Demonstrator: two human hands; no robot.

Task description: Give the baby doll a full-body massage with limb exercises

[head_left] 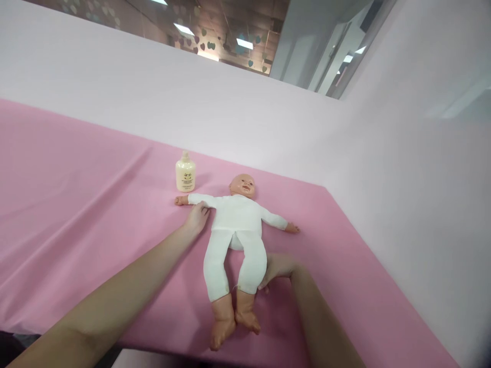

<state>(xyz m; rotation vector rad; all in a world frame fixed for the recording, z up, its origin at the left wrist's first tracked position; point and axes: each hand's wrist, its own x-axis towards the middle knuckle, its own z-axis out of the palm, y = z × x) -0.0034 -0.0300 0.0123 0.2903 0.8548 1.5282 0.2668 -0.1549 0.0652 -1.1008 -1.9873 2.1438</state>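
A baby doll (pixel 236 225) in a white suit lies on its back on the pink cloth (pixel 76 204), arms spread, bare feet toward me. My left hand (pixel 197 217) rests on the doll's outstretched arm near the shoulder, fingers curled over the sleeve. My right hand (pixel 276 270) presses against the doll's lower leg, its fingers tucked behind the white trouser leg. A small cream bottle (pixel 185 174) stands upright just beyond the doll's hand.
The pink cloth covers the whole table, with folds running across its left half. A pale wall (pixel 402 179) rises close behind and to the right. The table's near edge runs along the bottom of the view.
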